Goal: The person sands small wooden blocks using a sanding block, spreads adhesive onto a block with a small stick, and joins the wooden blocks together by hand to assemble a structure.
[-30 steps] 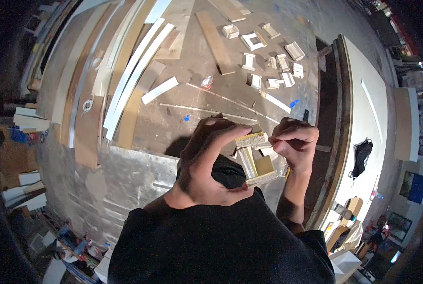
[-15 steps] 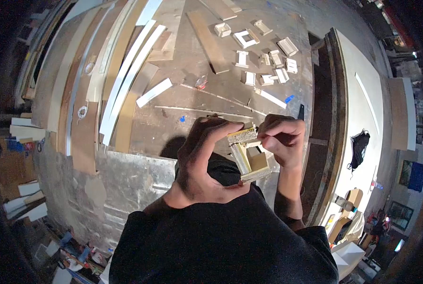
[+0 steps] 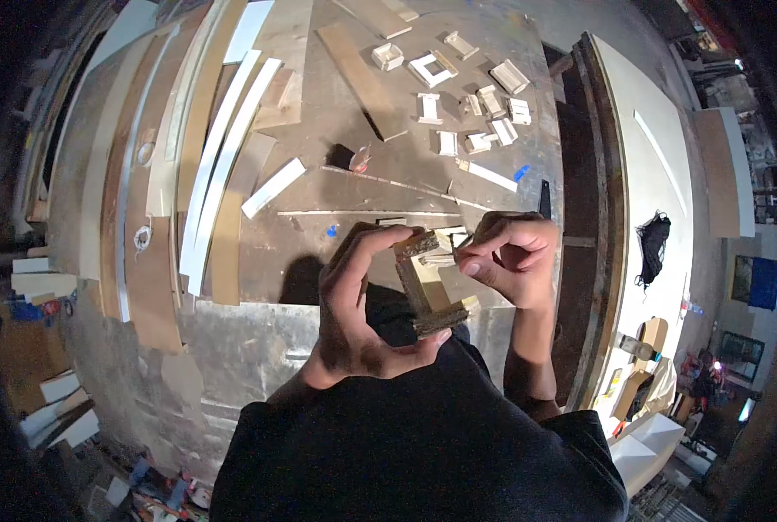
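My left hand [image 3: 350, 306] curves around a small wooden frame [image 3: 416, 285], thumb under its lower end and fingers on its upper end. Thin wooden strips form the frame, with an opening in the middle and rough edges toward me. At its upper right side is my right hand [image 3: 517, 259], fingers curled with thumb and forefinger pinched together. What the pinch holds, if anything, is too small to make out. Beyond both hands, several similar small wooden assemblies [image 3: 429, 108] lie on the worktable [image 3: 258, 196].
Long white strips [image 3: 223, 165] and boards line the table's left side. A brown plank [image 3: 362, 83] lies at the back. Thin sticks [image 3: 366, 213] are just ahead of my hands. On the right is a white panel [image 3: 636, 165] with a black cloth [image 3: 653, 248] on it.
The wooden frame has turned in my left hand, so its rough edge now faces me, and it sits slightly further left. My right hand stays pinched beside it. The whole view has shifted slightly.
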Demonstrator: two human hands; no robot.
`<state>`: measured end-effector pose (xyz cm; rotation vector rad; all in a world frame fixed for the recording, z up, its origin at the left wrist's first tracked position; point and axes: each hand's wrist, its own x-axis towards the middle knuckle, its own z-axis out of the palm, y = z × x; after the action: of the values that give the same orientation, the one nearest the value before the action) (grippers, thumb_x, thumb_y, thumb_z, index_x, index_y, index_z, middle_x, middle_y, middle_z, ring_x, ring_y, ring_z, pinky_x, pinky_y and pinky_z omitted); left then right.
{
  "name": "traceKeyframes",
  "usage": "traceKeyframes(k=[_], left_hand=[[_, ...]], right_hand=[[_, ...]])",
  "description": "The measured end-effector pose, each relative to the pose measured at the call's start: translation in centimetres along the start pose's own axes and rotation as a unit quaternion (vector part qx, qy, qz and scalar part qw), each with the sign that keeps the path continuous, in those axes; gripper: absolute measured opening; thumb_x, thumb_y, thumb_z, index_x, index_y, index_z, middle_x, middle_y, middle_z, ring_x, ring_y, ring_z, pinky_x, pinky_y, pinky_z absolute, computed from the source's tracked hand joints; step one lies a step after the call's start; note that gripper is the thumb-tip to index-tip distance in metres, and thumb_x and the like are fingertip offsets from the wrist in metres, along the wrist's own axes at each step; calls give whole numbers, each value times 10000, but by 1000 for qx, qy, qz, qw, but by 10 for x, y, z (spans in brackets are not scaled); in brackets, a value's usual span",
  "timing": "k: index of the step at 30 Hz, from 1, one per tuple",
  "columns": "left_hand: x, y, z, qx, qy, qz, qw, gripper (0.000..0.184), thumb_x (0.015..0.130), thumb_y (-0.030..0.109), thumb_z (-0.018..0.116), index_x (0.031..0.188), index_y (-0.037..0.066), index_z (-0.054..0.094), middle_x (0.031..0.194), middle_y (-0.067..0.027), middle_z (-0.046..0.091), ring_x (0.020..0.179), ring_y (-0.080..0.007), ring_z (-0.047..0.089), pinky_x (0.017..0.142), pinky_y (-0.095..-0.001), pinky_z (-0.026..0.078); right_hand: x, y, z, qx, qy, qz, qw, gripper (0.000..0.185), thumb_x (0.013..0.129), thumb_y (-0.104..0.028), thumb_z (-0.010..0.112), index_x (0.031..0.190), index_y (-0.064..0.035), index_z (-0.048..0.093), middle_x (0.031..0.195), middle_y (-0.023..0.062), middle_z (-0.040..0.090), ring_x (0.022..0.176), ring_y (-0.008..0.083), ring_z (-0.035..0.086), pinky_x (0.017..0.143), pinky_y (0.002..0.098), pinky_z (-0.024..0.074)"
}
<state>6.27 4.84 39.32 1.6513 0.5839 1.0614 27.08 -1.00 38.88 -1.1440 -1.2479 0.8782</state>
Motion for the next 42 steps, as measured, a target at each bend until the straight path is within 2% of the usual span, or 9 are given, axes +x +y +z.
traceKeyframes(k=[6, 9, 13, 20, 24, 29, 33, 39, 42], left_hand=[[5, -13, -30, -20, 8, -11, 1000, 721, 600, 281, 825, 1187, -28, 544, 1082, -172, 616, 973, -281, 632, 895, -364, 487], [9, -14, -43, -35, -16, -25, 999, 721, 597, 270, 827, 1185, -33, 539, 1080, -168, 616, 983, -269, 629, 903, -359, 482], [6, -25, -61, -57, -5, -34, 998, 726, 590, 244, 832, 1189, -37, 534, 1088, -163, 609, 995, -256, 619, 910, -353, 475], [1, -40, -88, -115, -24, -61, 991, 748, 596, 228, 830, 1217, -53, 521, 1100, -154, 597, 1023, -228, 600, 931, -346, 463], [-2, -39, -104, -109, -41, -86, 989, 745, 596, 227, 830, 1216, -52, 525, 1108, -154, 598, 1026, -227, 597, 937, -348, 460], [-5, -43, -121, -112, -21, -37, 993, 735, 599, 210, 830, 1215, -52, 526, 1132, -152, 597, 1057, -226, 590, 964, -347, 443], [-11, -43, -129, -156, 16, -52, 986, 737, 604, 185, 828, 1228, -51, 515, 1157, -151, 588, 1083, -227, 584, 983, -349, 432], [-24, -45, -136, -198, 30, -29, 979, 817, 612, 149, 852, 1298, -50, 456, 1231, -159, 545, 1175, -246, 552, 1038, -385, 410], [-34, -52, -135, -226, 101, 46, 968, 883, 619, 117, 857, 1357, -42, 399, 1290, -168, 509, 1230, -269, 523, 1070, -424, 391]], right_hand=[[7, -1, 21, 16, 32, 10, 999, 156, 670, 90, 813, 742, -16, 725, 707, 86, 705, 586, 90, 593, 560, 226, 440], [21, -8, 37, -55, 12, 9, 998, 153, 667, 65, 824, 744, -28, 731, 656, 34, 664, 560, 64, 545, 539, 213, 412], [26, -1, 51, -68, -3, 65, 996, 142, 670, 51, 824, 750, -28, 737, 663, 22, 673, 552, 35, 529, 514, 202, 398], [31, 10, 83, -38, 30, 54, 997, 132, 687, 63, 808, 748, -17, 724, 663, 14, 678, 557, 27, 527, 520, 201, 401], [39, 6, 94, -40, -41, 126, 990, 102, 716, 54, 786, 753, -7, 713, 706, 26, 698, 593, 24, 560, 524, 189, 405], [43, 7, 98, -26, -80, 201, 976, 84, 741, 33, 769, 729, 9, 689, 729, 59, 706, 646, 61, 617, 629, 224, 496], [45, 9, 110, 70, -60, 179, 980, 81, 762, 39, 760, 733, 20, 686, 702, 55, 683, 630, 72, 606, 591, 226, 472], [57, 7, 142, -3, -77, 125, 989, 92, 761, 57, 775, 752, 4, 700, 718, 60, 696, 608, 69, 591, 560, 214, 451], [61, 9, 143, 1, -92, 129, 987, 99, 747, 58, 783, 742, -4, 706, 720, 57, 700, 595, 65, 588, 547, 211, 442]])
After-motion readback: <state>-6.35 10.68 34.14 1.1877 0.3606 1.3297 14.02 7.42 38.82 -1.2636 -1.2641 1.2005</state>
